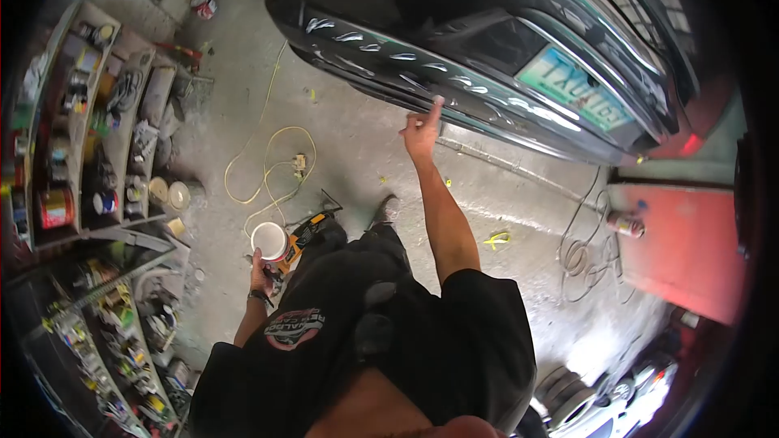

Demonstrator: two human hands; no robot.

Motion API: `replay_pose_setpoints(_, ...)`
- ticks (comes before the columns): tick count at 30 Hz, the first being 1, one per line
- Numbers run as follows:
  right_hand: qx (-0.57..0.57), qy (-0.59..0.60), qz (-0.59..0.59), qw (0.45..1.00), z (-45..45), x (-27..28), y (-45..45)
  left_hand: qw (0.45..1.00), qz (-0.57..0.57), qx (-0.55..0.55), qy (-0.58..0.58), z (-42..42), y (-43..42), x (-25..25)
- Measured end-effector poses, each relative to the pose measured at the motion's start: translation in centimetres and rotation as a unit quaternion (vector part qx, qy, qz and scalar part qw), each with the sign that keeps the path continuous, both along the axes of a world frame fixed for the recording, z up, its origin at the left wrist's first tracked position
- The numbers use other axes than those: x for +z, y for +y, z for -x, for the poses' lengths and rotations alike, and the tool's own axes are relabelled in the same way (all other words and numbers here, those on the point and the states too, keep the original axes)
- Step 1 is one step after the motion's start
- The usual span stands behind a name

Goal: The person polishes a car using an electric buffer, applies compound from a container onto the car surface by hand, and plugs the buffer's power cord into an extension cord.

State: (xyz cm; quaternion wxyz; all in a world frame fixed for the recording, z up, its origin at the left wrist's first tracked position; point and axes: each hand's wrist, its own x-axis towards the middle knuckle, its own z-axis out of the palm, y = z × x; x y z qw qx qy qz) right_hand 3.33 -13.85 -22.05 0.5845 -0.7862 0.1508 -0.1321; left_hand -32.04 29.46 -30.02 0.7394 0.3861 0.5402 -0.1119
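Observation:
My left hand (pixel 260 277), with a dark band on the wrist, is closed on the side of a round white tub (pixel 268 241). What is inside the tub cannot be made out. Just beside it, a yellow and black power tool (pixel 304 235) shows near my leg. My right hand (pixel 421 134) reaches forward to the lower edge of a glossy black car bumper (pixel 357 49). Its index finger points out at the bumper, the other fingers are partly curled, and nothing is held. Whether the fingertip touches the bumper is unclear.
Shelves (pixel 85 122) crowded with cans and supplies stand at the left. A yellow cord (pixel 272 131) loops over the concrete floor. On the right are a dark hose (pixel 574 258), a red panel (pixel 682 247) and a can (pixel 626 225). Stacked tires (pixel 564 397) are behind me.

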Motion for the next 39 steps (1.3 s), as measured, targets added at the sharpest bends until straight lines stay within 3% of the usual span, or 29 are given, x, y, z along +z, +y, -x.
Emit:
replay_pose_setpoints(4,-0.077,-0.004,-0.100,0.992,-1.7,2.0,2.5,0.998,0.002,0.058,0.013,3.4,0.0,-1.0)
replay_pose_setpoints(8,0.070,-0.019,-0.001,0.997,-1.1,0.4,5.7,0.999,0.025,0.017,-0.034,5.5,0.5,0.3)
replay_pose_setpoints(11,0.017,0.012,-0.068,0.997,-0.1,-1.0,6.8,0.991,0.099,0.086,-0.015,6.5,0.4,0.5)
replay_pose_setpoints(13,-0.009,0.066,-0.119,0.991,0.9,-0.9,5.8,0.992,0.103,0.071,-0.018,5.8,1.1,0.3)
replay_pose_setpoints(16,-0.093,-0.013,-0.165,0.982,2.0,-1.0,0.6,0.994,0.096,0.037,-0.025,4.7,2.1,0.2)
replay_pose_setpoints(19,-0.154,-0.061,-0.133,0.977,1.9,-1.2,-8.7,0.996,0.085,0.000,-0.033,2.9,2.4,0.4)
replay_pose_setpoints(26,-0.230,-0.061,-0.082,0.968,1.8,6.5,-24.6,0.995,0.053,-0.051,-0.060,0.0,-0.2,1.5)
replay_pose_setpoints(29,-0.230,-0.038,-0.032,0.972,2.1,7.8,-27.4,0.994,0.042,-0.078,-0.069,-1.8,-2.5,2.5)
replay_pose_setpoints(32,-0.126,-0.054,0.036,0.990,3.1,7.1,-28.8,0.990,0.031,-0.113,-0.073,-3.7,-5.0,3.5)
replay_pose_setpoints(33,-0.097,-0.110,-0.023,0.989,3.6,6.8,-29.2,0.989,0.030,-0.121,-0.076,-4.4,-6.0,3.9)
replay_pose_setpoints(37,-0.231,-0.121,-0.064,0.963,5.2,4.3,-31.1,0.985,0.018,-0.154,-0.078,-6.0,-9.6,5.2)
replay_pose_setpoints(39,-0.222,-0.103,-0.138,0.960,5.9,3.1,-31.1,0.983,0.014,-0.167,-0.077,-6.7,-11.3,6.0)
